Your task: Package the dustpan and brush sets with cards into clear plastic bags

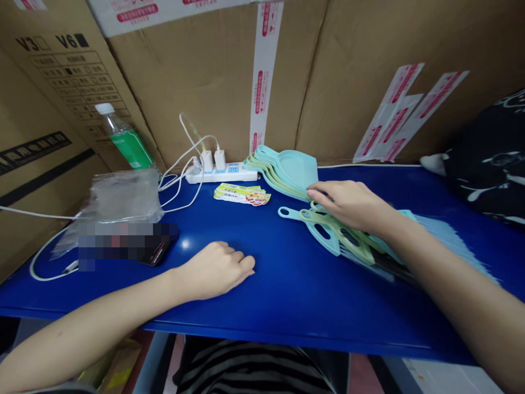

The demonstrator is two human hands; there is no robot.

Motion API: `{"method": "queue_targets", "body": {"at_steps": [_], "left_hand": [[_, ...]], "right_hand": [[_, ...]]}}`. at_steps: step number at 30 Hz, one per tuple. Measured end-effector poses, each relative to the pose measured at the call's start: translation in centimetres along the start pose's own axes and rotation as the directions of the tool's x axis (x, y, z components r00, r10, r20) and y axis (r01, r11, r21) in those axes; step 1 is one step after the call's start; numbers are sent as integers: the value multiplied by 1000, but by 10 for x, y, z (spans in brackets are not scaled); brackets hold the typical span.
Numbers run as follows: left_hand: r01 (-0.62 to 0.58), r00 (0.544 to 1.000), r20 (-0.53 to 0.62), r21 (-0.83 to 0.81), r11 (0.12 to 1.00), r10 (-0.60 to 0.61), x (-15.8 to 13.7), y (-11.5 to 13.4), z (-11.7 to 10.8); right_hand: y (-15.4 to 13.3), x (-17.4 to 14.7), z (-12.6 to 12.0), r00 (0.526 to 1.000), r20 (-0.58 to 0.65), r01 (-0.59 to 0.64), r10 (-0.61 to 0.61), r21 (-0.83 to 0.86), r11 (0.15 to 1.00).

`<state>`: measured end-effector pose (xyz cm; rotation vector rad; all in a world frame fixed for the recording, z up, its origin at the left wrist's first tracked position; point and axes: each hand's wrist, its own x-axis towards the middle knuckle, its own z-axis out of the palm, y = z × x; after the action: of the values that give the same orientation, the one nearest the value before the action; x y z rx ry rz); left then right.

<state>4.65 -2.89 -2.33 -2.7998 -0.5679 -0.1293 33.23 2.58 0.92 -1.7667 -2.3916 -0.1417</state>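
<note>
My left hand (223,271) rests on the blue tabletop as a loose fist, with nothing visible in it. Over on the right, my right hand (348,205) reaches across with fingers stretched out. Its fingertips are at the lower right edge of a stack of dustpans (297,169), pale blue and light green, nested together by the power strip. Whether they press on the stack is hard to see. Beneath this hand and forearm lies a pile of small hand brushes (326,232) with light blue and green handles; the forearm hides part of it. Blue bristles (447,241) fan out on the far side.
A white power strip (223,174) with chargers and cables sits at the back. Before it lie printed packets (241,194). Leftward are a green-labelled bottle (129,142), clear plastic bags (123,197) and a dark phone-like object (158,251). Cardboard boxes (213,76) wall the back; dark patterned fabric (488,158) is right.
</note>
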Motion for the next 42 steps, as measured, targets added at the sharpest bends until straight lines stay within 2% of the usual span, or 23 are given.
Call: {"method": "queue_targets", "body": {"at_steps": [4,8,11,13,19,26,33,38,42], "left_hand": [[9,1000,0,-8,1000,-9,0,0,0],[20,1000,-11,8,1000,-20,0,1,0],[19,999,-36,24,1000,-18,-1,1,1],[17,998,-59,36,999,-15,-1,1,1],[97,984,-160,138,986,-74,0,-4,4],[179,976,-174,279,943,-134,1,-15,2],[234,972,-96,333,913,-214,2,-17,2],[281,952,26,328,902,-306,4,-17,1],[326,922,100,321,889,-374,5,-16,2]], "right_hand": [[0,-2,5,997,-72,33,-35,-24,999],[-5,-6,5,968,-153,192,-199,-58,980],[-10,-7,3,938,-126,324,-322,-3,946],[-13,-7,2,926,-103,366,-364,3,930],[-12,-6,6,912,-62,406,-406,-19,914],[-12,-7,10,875,-68,478,-480,-46,877],[-10,-6,13,835,-90,535,-542,-91,840],[-9,-8,10,846,-61,524,-529,-86,847],[0,-13,0,870,-95,479,-483,-66,876]]}}
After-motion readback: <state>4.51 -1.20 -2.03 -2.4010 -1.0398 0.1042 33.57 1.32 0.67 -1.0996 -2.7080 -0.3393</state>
